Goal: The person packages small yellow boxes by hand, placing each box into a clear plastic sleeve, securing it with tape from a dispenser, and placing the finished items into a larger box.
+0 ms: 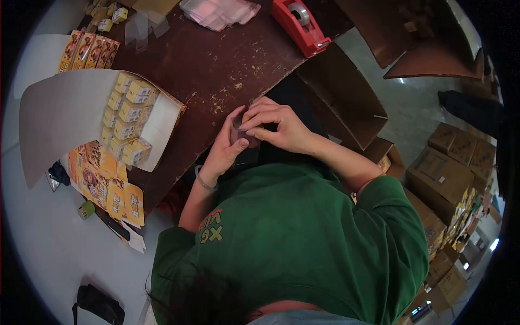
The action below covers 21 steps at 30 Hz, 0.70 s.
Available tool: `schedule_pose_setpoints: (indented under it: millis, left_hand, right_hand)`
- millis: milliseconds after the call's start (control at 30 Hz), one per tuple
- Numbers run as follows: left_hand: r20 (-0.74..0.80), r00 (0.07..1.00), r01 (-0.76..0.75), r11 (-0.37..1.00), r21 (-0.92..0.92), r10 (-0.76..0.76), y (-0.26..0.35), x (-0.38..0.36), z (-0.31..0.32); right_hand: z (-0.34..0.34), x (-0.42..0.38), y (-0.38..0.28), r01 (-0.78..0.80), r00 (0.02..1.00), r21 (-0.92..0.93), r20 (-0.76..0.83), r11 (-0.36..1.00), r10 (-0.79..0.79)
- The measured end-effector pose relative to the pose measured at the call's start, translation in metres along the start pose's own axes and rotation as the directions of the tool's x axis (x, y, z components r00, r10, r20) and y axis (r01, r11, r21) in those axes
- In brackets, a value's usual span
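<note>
At the near edge of the dark red table [216, 70], my left hand [225, 143] holds a small clear plastic piece [236, 127], its fingers wrapped round it. My right hand [273, 125] meets it from the other side, thumb and fingers pinched at the top of the same piece. What the right fingertips grip is too small to make out. Left of the hands, an open white carton [168, 116] holds rows of small yellow and white boxes [129, 112].
A red tape dispenser [300, 27] and clear plastic sleeves [216, 11] lie on the far part of the table. Flat printed orange cartons [103, 179] are at the left. An open cardboard box [346, 92] stands right of the hands, with stacked brown boxes [441, 173] farther right.
</note>
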<state>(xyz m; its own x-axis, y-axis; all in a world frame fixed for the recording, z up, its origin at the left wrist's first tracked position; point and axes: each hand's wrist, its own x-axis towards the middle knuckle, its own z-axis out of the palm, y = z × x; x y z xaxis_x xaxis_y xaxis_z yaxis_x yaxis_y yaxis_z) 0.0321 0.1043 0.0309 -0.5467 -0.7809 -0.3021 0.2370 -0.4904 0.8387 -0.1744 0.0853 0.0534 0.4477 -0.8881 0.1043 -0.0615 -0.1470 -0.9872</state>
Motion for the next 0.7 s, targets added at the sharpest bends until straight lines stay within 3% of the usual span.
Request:
schedule_pose_setpoints:
  millis: [67,100,133,167,233,267,300,333,367,400,433,467,533,567,600,667,700]
  left_hand:
    - [-0.017,0.994,-0.106,0.994,-0.005,0.105,0.001,0.006,0.001]
    - [-0.020,0.988,-0.153,0.988,-0.012,0.153,0.007,0.011,0.003]
    - [-0.013,0.981,-0.191,0.981,-0.031,0.191,0.020,0.014,0.009]
    - [-0.038,0.972,-0.232,0.972,-0.026,0.231,0.026,0.019,0.013]
    - [-0.129,0.931,-0.337,0.940,0.058,0.342,0.025,0.030,0.017]
    - [-0.145,0.889,-0.396,0.888,0.234,0.435,0.027,0.033,0.017]
    - [-0.207,0.888,-0.305,0.863,0.402,0.410,0.033,0.031,0.017]
    - [-0.276,0.877,-0.190,0.811,0.552,0.394,0.042,0.029,0.017]
    - [-0.258,0.892,-0.205,0.839,0.504,0.372,0.048,0.029,0.015]
    - [-0.228,0.888,-0.291,0.871,0.396,0.400,0.053,0.033,0.017]
    - [-0.206,0.881,-0.364,0.889,0.278,0.426,0.056,0.036,0.020]
    - [-0.182,0.900,-0.409,0.911,-0.046,0.395,0.057,0.039,0.021]
    - [-0.146,0.920,-0.382,0.916,-0.122,0.364,0.061,0.045,0.008]
    - [-0.249,0.918,-0.335,0.939,-0.077,0.308,0.054,0.051,0.000]
    - [-0.283,0.922,-0.316,0.936,-0.152,0.265,0.045,0.057,-0.008]
    - [-0.346,0.922,-0.282,0.914,-0.290,0.175,0.042,0.068,-0.018]
    - [-0.321,0.934,-0.268,0.900,-0.343,0.156,0.048,0.068,-0.015]
  right_hand:
    - [0.005,0.004,-0.007,0.084,0.991,-0.007,-0.104,0.996,-0.084]
    - [0.013,0.003,-0.009,0.029,0.974,-0.030,-0.225,0.999,-0.035]
    - [0.020,0.001,-0.004,-0.064,0.960,0.173,-0.258,0.983,0.108]
    - [0.023,0.002,-0.002,-0.179,0.951,0.482,-0.138,0.858,0.276]
    - [0.007,0.009,-0.004,-0.154,0.969,0.252,-0.152,0.955,0.196]
    - [-0.005,0.017,-0.020,-0.141,0.968,0.174,-0.183,0.975,0.173]
    - [-0.013,0.024,-0.027,-0.030,0.958,-0.033,-0.287,0.999,0.019]
    - [-0.023,0.032,-0.036,0.060,0.954,-0.238,-0.271,0.969,-0.126]
    - [-0.031,0.039,-0.043,0.142,0.939,-0.429,-0.227,0.892,-0.259]
    - [-0.029,0.046,-0.045,0.187,0.938,-0.397,-0.201,0.899,-0.284]
    - [-0.028,0.053,-0.040,0.268,0.913,-0.506,-0.140,0.820,-0.384]
    - [-0.027,0.062,-0.038,0.342,0.880,-0.603,-0.065,0.720,-0.471]
    - [-0.025,0.075,-0.035,0.420,0.859,-0.708,0.108,0.567,-0.501]
    - [-0.022,0.080,-0.028,0.472,0.830,-0.749,0.201,0.465,-0.519]
    - [-0.020,0.087,-0.021,0.491,0.805,-0.771,0.224,0.405,-0.549]
    - [-0.051,0.104,-0.037,0.580,0.799,-0.567,0.255,0.585,-0.545]
    - [-0.075,0.115,-0.040,0.556,0.806,-0.579,0.202,0.597,-0.556]
